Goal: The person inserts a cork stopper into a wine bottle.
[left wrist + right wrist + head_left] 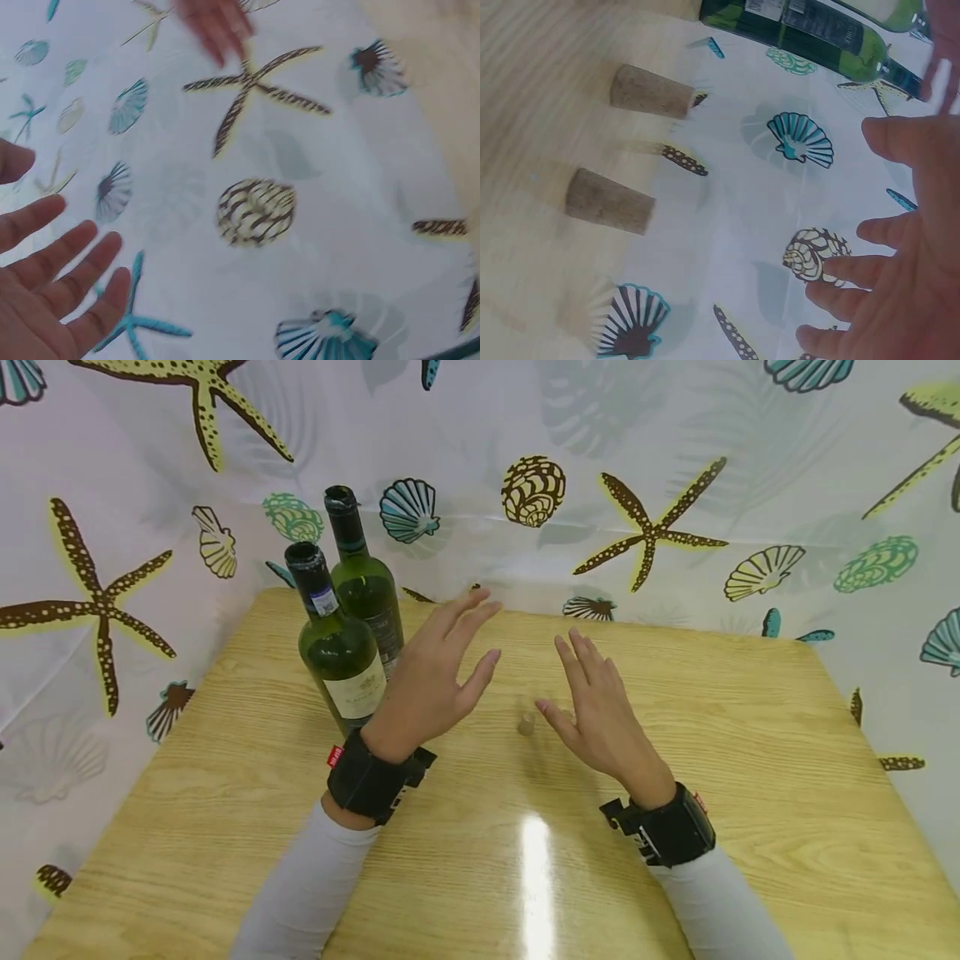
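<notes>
Wooden table, stubby brown corks

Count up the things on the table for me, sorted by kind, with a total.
Green bottles: 2 (front bottle, back bottle)
Corks: 2 (one and another, both clear in the right wrist view)
Total: 4
</notes>
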`<state>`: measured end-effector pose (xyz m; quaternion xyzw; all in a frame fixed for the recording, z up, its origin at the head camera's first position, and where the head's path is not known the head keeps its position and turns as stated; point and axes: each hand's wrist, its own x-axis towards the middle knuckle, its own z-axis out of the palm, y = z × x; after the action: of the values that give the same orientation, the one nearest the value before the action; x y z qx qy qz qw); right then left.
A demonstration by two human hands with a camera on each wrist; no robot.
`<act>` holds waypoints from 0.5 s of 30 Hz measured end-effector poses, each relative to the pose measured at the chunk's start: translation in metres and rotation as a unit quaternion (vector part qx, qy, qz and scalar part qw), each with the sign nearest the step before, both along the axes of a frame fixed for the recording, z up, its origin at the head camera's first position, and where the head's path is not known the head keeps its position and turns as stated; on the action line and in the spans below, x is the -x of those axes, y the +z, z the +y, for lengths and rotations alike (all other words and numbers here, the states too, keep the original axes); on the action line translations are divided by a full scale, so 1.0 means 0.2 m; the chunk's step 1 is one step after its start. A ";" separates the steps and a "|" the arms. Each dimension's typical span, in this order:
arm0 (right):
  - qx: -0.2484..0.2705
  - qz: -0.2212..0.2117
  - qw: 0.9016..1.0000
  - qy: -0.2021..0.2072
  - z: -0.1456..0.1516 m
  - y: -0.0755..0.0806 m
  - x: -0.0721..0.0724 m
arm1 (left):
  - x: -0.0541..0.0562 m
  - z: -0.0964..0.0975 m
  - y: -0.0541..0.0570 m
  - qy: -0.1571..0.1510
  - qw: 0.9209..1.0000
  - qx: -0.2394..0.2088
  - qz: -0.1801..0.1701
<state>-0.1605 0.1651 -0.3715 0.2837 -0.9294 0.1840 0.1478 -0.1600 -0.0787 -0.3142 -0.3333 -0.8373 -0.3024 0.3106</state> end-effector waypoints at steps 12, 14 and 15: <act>-0.073 -0.062 0.995 0.035 -0.12 -0.19 0.03 | -0.09 -0.27 0.21 0.152 0.936 -0.272 0.163; -0.080 -0.062 0.994 0.036 -0.13 -0.20 0.03 | -0.07 -0.31 0.21 0.188 0.937 -0.267 0.127; -0.083 -0.062 0.994 0.036 -0.13 -0.20 0.02 | -0.06 -0.33 0.20 0.202 0.938 -0.259 0.107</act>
<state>-0.1653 0.1382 -0.4115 0.3168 -0.9379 0.1283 0.0592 -0.1473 -0.1451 -0.2743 -0.0952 -0.7418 -0.4020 0.5283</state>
